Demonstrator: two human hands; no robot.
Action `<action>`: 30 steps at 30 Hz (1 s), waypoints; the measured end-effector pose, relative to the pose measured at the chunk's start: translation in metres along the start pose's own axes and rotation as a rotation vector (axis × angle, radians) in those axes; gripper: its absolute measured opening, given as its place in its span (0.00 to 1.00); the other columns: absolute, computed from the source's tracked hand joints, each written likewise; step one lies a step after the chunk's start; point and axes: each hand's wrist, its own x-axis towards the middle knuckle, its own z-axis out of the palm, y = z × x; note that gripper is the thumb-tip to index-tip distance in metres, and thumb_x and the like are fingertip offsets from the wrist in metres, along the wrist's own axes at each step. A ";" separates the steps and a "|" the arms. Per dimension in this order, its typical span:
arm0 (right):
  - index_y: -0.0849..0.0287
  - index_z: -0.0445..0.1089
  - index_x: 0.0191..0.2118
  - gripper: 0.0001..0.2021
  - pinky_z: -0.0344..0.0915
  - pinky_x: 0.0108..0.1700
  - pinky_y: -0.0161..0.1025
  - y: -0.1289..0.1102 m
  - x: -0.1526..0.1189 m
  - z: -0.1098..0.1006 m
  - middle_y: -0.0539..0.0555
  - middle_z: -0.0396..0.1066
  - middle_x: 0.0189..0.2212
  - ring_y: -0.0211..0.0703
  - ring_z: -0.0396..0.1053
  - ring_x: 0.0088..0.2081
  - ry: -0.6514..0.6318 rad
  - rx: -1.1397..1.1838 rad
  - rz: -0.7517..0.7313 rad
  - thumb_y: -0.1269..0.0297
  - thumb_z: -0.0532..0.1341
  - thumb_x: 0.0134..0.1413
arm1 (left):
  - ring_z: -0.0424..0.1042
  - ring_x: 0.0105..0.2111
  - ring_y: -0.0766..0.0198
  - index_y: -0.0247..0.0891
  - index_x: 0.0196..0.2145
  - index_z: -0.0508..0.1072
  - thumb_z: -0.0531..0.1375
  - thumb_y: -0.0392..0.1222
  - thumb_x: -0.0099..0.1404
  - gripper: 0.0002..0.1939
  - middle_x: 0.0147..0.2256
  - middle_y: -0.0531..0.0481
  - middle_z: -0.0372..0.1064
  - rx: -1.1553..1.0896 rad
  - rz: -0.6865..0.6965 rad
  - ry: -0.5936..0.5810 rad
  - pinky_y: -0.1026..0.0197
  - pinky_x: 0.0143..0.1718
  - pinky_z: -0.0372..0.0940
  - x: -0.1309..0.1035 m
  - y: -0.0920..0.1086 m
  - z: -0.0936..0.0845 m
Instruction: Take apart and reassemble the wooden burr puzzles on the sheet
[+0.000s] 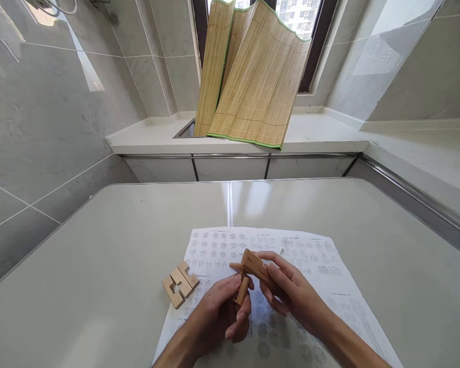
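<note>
The left hand (227,309) grips the lower wooden piece (242,291) between thumb and fingers, the piece standing tilted up out of the grasp. Just above and to the right of that grip, the right hand (288,287) is closed on the upper wooden piece (255,265), thumb on the near side and fingers behind, so that the piece slants up and away to the left from the fingertips. The two pieces meet at an angle in the gap between the hands, and a narrow wooden tip (235,267) juts out to the left there; whether they are locked together or only touching, I cannot tell. To the left of the left hand, well apart from its fingers, lies a group of paler notched wooden blocks (180,284), set close against each other at the edge of a printed sheet (310,250). The sheet spreads beneath both hands, covered in small diagrams, on a pale glossy table (99,266). Far beyond the grips, a folded bamboo mat (260,87) with green edging leans at the window (301,18), its lower edge on a white ledge (322,132).
</note>
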 end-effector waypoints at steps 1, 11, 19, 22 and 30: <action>0.55 0.67 0.58 0.23 0.50 0.22 0.33 -0.001 0.000 0.001 0.46 0.69 0.23 0.32 0.54 0.18 -0.001 0.003 -0.007 0.43 0.60 0.68 | 0.50 0.10 0.75 0.36 0.37 0.71 0.55 0.51 0.76 0.16 0.19 0.59 0.62 -0.003 0.010 0.015 0.68 0.16 0.53 0.000 0.000 0.000; 0.53 0.60 0.52 0.19 0.53 0.22 0.34 0.001 0.001 0.003 0.46 0.71 0.28 0.34 0.60 0.19 0.023 -0.095 -0.075 0.44 0.58 0.70 | 0.41 0.09 0.77 0.39 0.36 0.66 0.57 0.58 0.74 0.19 0.18 0.65 0.54 0.047 -0.024 0.048 0.70 0.13 0.45 -0.004 0.004 0.000; 0.53 0.63 0.48 0.20 0.54 0.24 0.34 0.001 0.002 0.006 0.46 0.69 0.27 0.33 0.58 0.19 0.020 -0.084 -0.025 0.42 0.61 0.67 | 0.42 0.11 0.77 0.40 0.31 0.63 0.58 0.62 0.72 0.23 0.19 0.64 0.49 0.079 -0.083 -0.024 0.70 0.13 0.46 -0.005 0.006 0.004; 0.53 0.64 0.49 0.19 0.54 0.25 0.34 0.003 0.002 0.003 0.48 0.70 0.30 0.33 0.58 0.21 -0.012 -0.086 -0.038 0.43 0.61 0.67 | 0.39 0.13 0.77 0.39 0.32 0.64 0.61 0.60 0.71 0.22 0.22 0.63 0.50 0.065 -0.090 -0.010 0.70 0.12 0.46 -0.006 0.010 0.007; 0.52 0.63 0.44 0.13 0.45 0.23 0.32 0.006 0.002 -0.002 0.44 0.67 0.27 0.29 0.49 0.19 -0.093 -0.011 -0.012 0.49 0.61 0.70 | 0.36 0.14 0.76 0.40 0.40 0.66 0.62 0.59 0.71 0.19 0.21 0.65 0.45 0.060 -0.132 -0.073 0.72 0.10 0.44 -0.012 0.016 0.008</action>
